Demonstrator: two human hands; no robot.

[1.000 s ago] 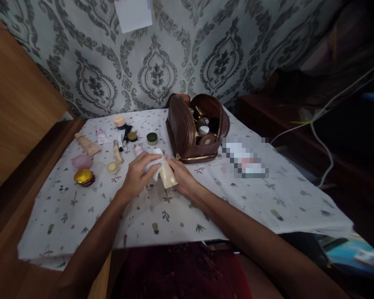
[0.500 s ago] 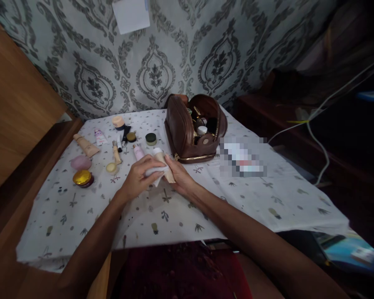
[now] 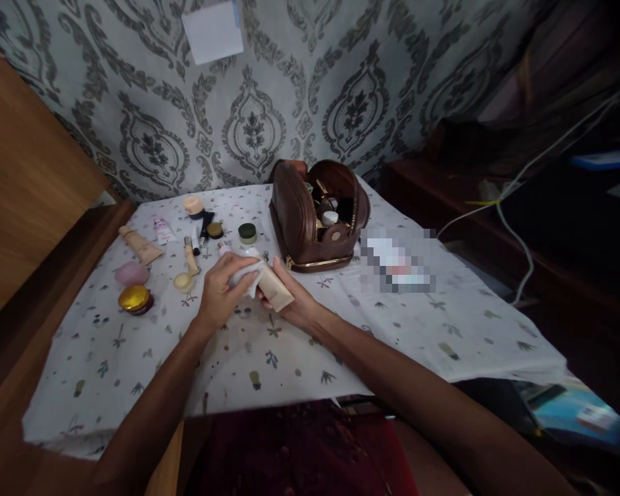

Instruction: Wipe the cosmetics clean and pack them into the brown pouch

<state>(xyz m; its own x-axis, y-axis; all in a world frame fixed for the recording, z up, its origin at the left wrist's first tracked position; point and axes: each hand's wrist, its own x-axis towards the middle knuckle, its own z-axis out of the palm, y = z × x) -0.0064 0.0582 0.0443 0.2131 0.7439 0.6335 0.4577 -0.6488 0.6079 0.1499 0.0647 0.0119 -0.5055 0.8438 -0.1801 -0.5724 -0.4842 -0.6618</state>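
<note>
My right hand (image 3: 294, 300) is closed around a beige cosmetic tube (image 3: 275, 288), which tilts with its flat end toward me. In my left hand (image 3: 222, 286) is a white wipe (image 3: 245, 277), pinched and pressed against the upper end of the tube. The tube's cap end is mostly hidden by the wipe and fingers. Just behind my left hand, a pink bottle (image 3: 224, 246) is partly covered. An open brown leather cosmetic bag (image 3: 294, 213) stands beyond my right hand, with several small items inside, among them a white-lidded jar (image 3: 330, 218).
Left on the patterned tablecloth (image 3: 186, 372) lie a beige tube (image 3: 140, 245), a pink sponge-like item (image 3: 132, 273), a gold-lidded jar (image 3: 135, 300), a small cream-coloured pot (image 3: 183, 282) and a dark-lidded jar (image 3: 247, 233). A pixelated item (image 3: 397, 262) lies right of the bag.
The beige tube has turned in my right hand, so more of its flat side faces up. My left hand with the wipe has shifted slightly left. The whole view has moved slightly.
</note>
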